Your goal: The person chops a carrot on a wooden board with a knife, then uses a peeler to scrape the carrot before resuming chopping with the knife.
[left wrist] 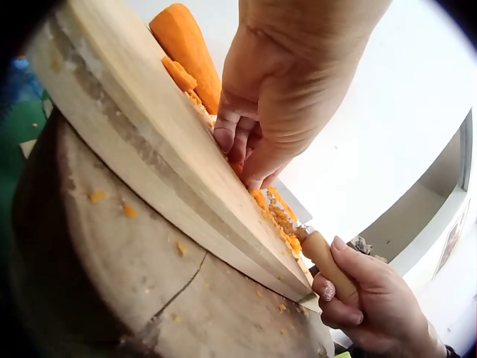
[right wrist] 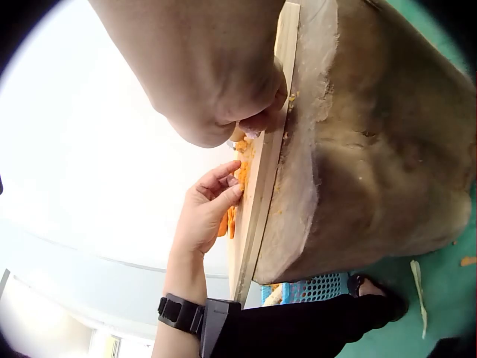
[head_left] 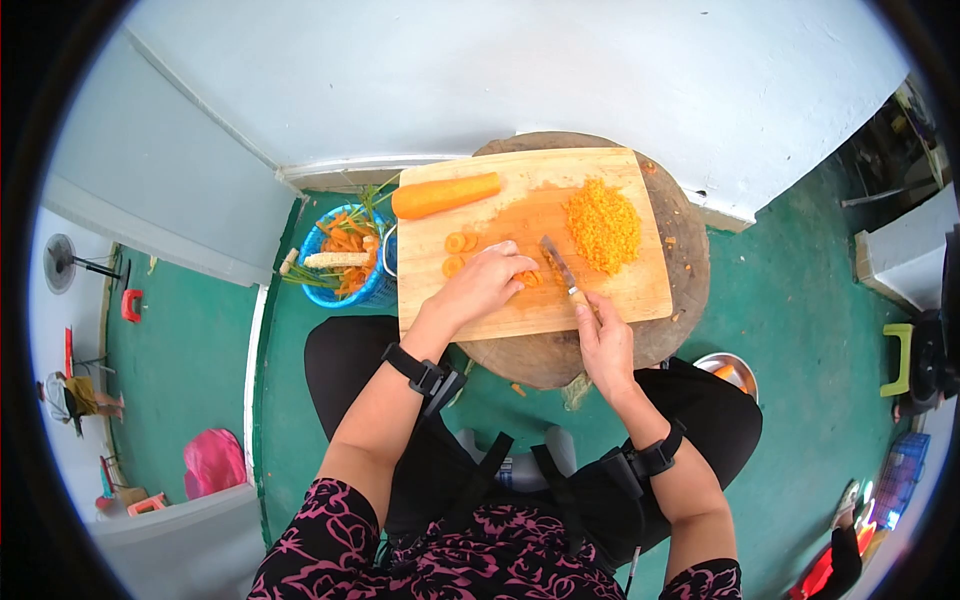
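On the wooden cutting board [head_left: 635,295], my left hand [head_left: 480,285] holds carrot slices [head_left: 531,278] down with bent fingertips and thumb. My right hand [head_left: 606,342] grips a small knife [head_left: 563,267] by its wooden handle, fingers wrapped round it in the left wrist view. The blade points away from me, just right of the slices, with carrot bits beside it. A heap of minced carrot [head_left: 604,226] lies right of the knife. Toward the back left rests a large peeled carrot [head_left: 446,195], with several round carrot slices [head_left: 455,243] in front of it.
The board lies on a round wooden block [head_left: 690,250] flecked with carrot crumbs. A blue basket [head_left: 375,290] of peelings and greens stands left, against the board's side. A metal bowl [head_left: 750,385] sits on the floor at right. The white wall [head_left: 500,80] rises behind the block.
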`<action>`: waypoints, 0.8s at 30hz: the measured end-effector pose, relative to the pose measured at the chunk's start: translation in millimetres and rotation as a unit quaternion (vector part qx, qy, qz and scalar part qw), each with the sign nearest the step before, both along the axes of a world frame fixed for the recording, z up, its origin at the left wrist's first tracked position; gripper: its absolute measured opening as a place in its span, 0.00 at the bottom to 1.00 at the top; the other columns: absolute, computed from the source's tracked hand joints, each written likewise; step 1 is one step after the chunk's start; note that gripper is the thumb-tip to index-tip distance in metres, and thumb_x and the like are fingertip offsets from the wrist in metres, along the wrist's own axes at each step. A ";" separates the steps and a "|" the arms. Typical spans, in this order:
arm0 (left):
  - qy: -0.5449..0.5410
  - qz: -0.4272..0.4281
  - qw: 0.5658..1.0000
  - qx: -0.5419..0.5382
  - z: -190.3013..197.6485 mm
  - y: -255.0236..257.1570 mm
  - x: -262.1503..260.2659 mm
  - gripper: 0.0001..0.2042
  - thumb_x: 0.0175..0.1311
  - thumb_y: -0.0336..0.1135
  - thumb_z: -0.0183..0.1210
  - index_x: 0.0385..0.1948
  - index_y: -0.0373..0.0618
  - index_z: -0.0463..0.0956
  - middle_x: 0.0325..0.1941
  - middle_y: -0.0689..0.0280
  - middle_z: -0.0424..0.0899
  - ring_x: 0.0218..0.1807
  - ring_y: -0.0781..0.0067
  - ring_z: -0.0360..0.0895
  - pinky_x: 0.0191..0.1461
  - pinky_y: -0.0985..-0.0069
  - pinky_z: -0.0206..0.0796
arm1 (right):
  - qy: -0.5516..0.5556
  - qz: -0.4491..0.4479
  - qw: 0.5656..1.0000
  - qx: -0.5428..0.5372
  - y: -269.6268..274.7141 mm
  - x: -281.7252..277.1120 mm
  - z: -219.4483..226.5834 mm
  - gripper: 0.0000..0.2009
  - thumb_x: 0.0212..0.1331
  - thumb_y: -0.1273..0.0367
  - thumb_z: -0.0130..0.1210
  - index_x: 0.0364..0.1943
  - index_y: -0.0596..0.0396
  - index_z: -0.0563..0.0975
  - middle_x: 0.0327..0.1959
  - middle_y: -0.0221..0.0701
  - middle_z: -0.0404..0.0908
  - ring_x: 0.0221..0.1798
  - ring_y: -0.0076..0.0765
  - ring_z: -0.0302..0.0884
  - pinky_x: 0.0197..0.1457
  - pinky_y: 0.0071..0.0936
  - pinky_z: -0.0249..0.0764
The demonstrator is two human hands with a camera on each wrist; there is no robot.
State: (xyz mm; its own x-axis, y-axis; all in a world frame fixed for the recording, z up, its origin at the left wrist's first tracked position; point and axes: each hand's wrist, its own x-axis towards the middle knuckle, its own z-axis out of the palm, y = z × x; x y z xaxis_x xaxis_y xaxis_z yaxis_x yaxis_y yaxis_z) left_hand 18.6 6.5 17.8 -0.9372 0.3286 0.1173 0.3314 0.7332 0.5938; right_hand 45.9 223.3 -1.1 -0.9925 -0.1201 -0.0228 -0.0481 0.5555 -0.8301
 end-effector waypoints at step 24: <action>0.033 0.121 0.990 -0.058 -10.9 11.4 15.4 0.09 0.51 0.30 0.62 0.33 0.37 0.78 0.34 0.54 0.76 0.41 0.52 0.75 0.45 0.62 0.68 | 0.042 0.036 0.998 0.036 1.5 5.6 -0.4 0.16 0.63 0.62 0.51 0.48 0.58 0.74 0.38 0.50 0.80 0.40 0.56 0.79 0.43 0.44 0.75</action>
State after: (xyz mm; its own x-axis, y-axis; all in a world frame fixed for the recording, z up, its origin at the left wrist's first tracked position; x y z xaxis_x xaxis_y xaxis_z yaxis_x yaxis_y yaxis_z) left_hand 33.9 17.9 6.9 -0.9817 0.1108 0.1549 0.1732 0.8575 0.4845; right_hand 51.5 224.8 -1.5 -0.9801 -0.1925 0.0484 -0.1576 0.6062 -0.7795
